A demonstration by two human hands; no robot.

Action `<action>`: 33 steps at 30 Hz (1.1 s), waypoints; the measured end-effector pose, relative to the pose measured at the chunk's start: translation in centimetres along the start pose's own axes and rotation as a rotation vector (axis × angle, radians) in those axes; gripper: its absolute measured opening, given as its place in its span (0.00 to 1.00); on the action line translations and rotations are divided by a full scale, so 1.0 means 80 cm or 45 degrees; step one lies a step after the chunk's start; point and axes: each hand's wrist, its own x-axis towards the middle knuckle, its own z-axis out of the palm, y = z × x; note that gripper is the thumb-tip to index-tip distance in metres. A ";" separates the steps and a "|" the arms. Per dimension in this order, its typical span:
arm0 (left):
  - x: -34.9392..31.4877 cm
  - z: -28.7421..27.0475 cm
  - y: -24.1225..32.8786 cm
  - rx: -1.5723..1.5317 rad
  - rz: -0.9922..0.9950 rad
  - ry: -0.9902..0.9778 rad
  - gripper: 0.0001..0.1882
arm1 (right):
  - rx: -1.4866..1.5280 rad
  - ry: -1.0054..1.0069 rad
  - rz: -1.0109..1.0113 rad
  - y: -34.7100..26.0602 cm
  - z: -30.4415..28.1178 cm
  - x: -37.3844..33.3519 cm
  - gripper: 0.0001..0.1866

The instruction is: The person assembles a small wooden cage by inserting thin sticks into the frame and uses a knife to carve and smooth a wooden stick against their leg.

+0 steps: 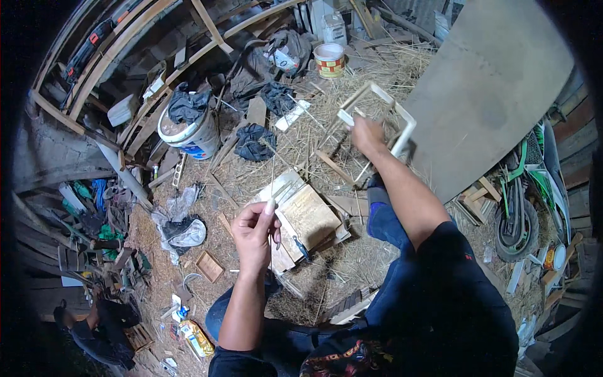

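Observation:
My left hand (252, 234) is closed, thumb against fingers, on a thin wooden stick (272, 179) that stands nearly upright. Further off and to the right, my right hand (369, 136) grips one corner of an open box-like frame of pale wooden strips (403, 135). Between my knees, just right of my left hand, lies a block of light wooden boards (309, 213). A small tool with a dark handle (302, 247) rests against the block's near side. More thin strips (290, 190) lie on its far end.
Straw and shavings cover the floor. A white bucket (204, 135) stands far left, a red-and-yellow bucket (330, 61) at the back. A large board (490, 94) leans at right beside a green motorcycle (521, 201). A small wooden box (210, 266) lies left; a person in dark clothes (103, 333) is lower left.

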 end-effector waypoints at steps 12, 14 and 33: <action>0.001 -0.063 -0.009 0.054 -0.103 0.099 0.08 | -0.189 0.005 -0.749 -0.127 0.098 0.085 0.11; 0.001 -0.068 -0.007 0.044 -0.120 0.115 0.08 | -0.223 -0.066 -0.735 -0.143 0.120 0.091 0.11; -0.005 -0.085 0.001 -0.004 -0.146 0.164 0.08 | -0.321 -0.065 -0.703 -0.190 0.145 0.082 0.11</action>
